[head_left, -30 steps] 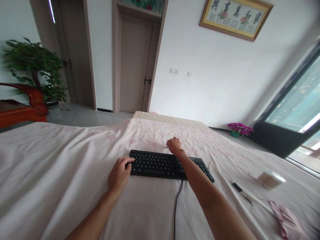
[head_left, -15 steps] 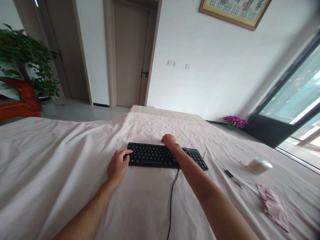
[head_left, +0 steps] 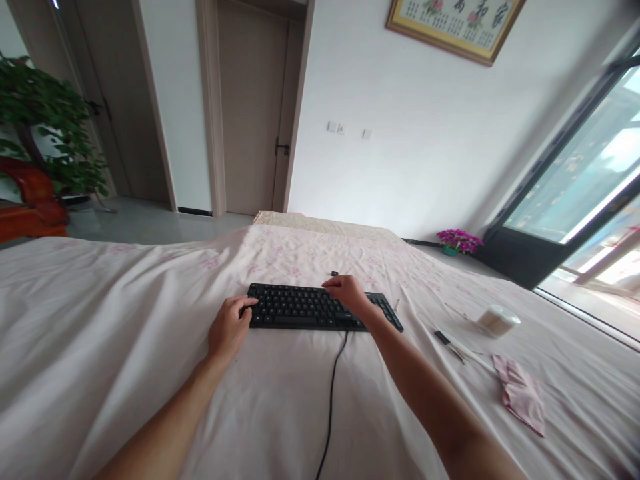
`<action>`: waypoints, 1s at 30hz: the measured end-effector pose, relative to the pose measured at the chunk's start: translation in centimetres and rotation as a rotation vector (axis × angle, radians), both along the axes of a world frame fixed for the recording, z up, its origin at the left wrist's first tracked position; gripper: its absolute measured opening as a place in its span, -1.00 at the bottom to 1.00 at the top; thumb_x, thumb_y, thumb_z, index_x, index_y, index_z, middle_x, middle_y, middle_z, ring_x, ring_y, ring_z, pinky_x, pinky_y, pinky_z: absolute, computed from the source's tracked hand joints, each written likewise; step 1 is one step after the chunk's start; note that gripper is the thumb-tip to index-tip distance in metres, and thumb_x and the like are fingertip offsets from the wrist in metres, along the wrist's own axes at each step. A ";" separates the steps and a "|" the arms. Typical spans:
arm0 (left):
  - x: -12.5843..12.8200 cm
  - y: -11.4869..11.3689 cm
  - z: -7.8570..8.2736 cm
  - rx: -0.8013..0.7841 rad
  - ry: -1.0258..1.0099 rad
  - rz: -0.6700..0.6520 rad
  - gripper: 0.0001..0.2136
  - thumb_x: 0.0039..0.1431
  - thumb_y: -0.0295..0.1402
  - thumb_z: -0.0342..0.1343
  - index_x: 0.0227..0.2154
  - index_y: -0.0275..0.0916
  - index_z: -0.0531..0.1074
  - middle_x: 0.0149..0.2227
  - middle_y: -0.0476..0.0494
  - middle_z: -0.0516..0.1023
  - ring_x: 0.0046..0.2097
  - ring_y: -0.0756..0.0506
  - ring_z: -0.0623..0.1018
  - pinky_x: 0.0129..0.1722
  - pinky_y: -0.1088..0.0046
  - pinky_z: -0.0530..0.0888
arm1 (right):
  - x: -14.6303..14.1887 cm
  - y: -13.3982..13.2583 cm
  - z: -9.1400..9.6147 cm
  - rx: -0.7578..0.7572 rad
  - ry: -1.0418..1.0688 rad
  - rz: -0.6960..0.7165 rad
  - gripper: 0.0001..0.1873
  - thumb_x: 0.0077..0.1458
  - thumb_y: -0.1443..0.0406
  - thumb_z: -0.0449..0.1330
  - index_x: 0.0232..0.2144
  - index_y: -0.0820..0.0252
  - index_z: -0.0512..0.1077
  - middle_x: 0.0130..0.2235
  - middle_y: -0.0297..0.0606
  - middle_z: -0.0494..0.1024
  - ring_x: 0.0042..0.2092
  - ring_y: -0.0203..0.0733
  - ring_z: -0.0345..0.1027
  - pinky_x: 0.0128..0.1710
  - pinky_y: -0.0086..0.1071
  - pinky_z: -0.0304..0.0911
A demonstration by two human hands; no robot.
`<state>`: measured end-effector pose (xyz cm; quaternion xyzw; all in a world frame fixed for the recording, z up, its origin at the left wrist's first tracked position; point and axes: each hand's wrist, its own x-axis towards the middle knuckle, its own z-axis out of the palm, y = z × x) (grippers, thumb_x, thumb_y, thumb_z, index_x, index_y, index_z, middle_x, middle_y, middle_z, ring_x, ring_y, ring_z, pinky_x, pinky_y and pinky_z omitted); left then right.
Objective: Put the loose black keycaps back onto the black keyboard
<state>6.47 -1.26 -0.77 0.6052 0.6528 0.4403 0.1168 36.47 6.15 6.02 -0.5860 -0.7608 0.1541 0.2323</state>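
Note:
A black keyboard (head_left: 295, 307) lies flat on the pink floral bedsheet, its cable (head_left: 331, 393) running toward me. My left hand (head_left: 231, 327) is closed on the keyboard's left end, index finger over the corner keys and thumb at the near side. Above the upper right part of the keyboard is my right hand (head_left: 350, 293), thumb and fingers drawn together and pointing left. Whether anything sits in that pinch is hidden. A small black piece (head_left: 335, 273), perhaps a keycap, rests on the sheet just beyond the keyboard's far edge, apart from the right fingers.
On the sheet to the right lie a black-tipped brush (head_left: 444, 339), tweezers (head_left: 457, 353), a pink cloth (head_left: 520, 393) and a clear tub of cotton swabs (head_left: 500, 321). A swab (head_left: 397, 305) lies by the keyboard's right end. Potted purple flowers (head_left: 457, 241) stand near the glass door.
My right hand has come back from beyond the keyboard's far edge to above the keys. The small black piece now shows on the sheet. My left hand keeps its hold.

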 end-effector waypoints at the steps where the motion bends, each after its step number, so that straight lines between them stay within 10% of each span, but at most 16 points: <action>1: 0.0 -0.1 0.0 0.001 0.000 0.002 -0.74 0.11 -0.37 -0.03 -0.22 -0.09 0.52 -0.03 -0.06 0.46 0.04 -0.11 0.44 0.08 0.35 0.34 | 0.1 -1.1 -0.4 -0.032 0.090 0.023 -0.72 0.06 0.29 0.13 -0.19 0.20 0.56 -0.39 -0.30 0.60 -0.34 -0.23 0.45 -0.31 -0.44 0.30; 9: 0.2 -0.4 0.5 -0.007 -0.012 0.003 -0.74 0.11 -0.39 -0.04 -0.22 -0.10 0.52 -0.03 -0.07 0.46 0.04 -0.11 0.43 0.10 0.34 0.32 | -0.1 -7.7 -2.5 0.171 0.171 0.155 -0.80 0.02 0.39 0.17 -0.35 0.10 0.59 -0.28 -0.30 0.56 -0.22 -0.25 0.42 -0.16 -0.41 0.27; 30: 0.0 0.0 -0.1 0.009 -0.004 -0.012 -0.73 0.10 -0.37 -0.04 -0.21 -0.10 0.52 -0.02 -0.07 0.45 0.05 -0.12 0.42 0.10 0.31 0.33 | -0.2 -9.2 -1.8 0.221 -0.187 -0.004 -0.71 0.09 0.31 0.18 -0.11 0.00 0.51 -0.16 -0.31 0.58 -0.11 -0.16 0.42 -0.11 -0.38 0.22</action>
